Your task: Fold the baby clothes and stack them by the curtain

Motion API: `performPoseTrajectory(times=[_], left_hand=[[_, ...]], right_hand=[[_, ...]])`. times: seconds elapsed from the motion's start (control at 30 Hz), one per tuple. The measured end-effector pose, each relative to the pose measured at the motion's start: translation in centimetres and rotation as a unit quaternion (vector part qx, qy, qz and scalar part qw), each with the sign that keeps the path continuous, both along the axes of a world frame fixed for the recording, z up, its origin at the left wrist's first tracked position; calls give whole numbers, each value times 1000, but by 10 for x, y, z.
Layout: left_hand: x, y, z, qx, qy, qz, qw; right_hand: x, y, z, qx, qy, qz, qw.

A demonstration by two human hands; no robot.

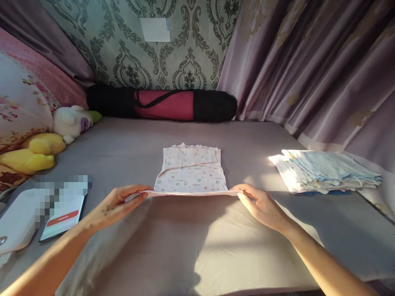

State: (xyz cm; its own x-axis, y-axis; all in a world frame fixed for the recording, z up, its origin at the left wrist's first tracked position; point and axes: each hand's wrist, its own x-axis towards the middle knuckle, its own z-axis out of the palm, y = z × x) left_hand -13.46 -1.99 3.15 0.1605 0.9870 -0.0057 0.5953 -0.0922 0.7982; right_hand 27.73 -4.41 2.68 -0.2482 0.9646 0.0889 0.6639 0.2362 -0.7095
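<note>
A small white garment [191,174] with a scattered print of little figures lies partly folded on the grey bed sheet [173,246]. Its near edge is stretched straight and lifted slightly off the sheet. My left hand [123,201] pinches the left end of that edge between thumb and fingers. At the opposite end, my right hand [259,205] pinches the same edge in the same way. The garment's far end shows a ruffled or uneven border, and a fold line crosses its middle. Which part of the garment is which I cannot tell.
To the right sits a stack of folded clothes [324,170]. A phone [64,213] and a white device [21,218] lie at left, near yellow and white plush toys [69,121]. A black and red long bag [166,105] rests against the wall, beside curtains [308,65].
</note>
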Motion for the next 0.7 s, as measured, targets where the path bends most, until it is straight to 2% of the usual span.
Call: performPoseTrajectory(times=[0.1,0.27,0.37,0.47,0.53,0.7], left_hand=[[4,24,4,-52,-50,-29,997],[22,70,-5,-40,-156,47,986],[34,98,-19,-24,-184,79,979],[43,123,-34,-6,-159,110,981],[47,137,-43,6,-122,136,983],[58,157,-53,55,2,158,986]], right_hand=[[-7,23,-1,3,48,-44,998],[-24,74,-14,35,80,-142,986],[-36,104,-21,63,31,-181,981],[-47,128,-25,74,-44,-213,973],[-51,140,-28,56,-91,-226,968],[-54,159,-35,30,-171,-229,958]])
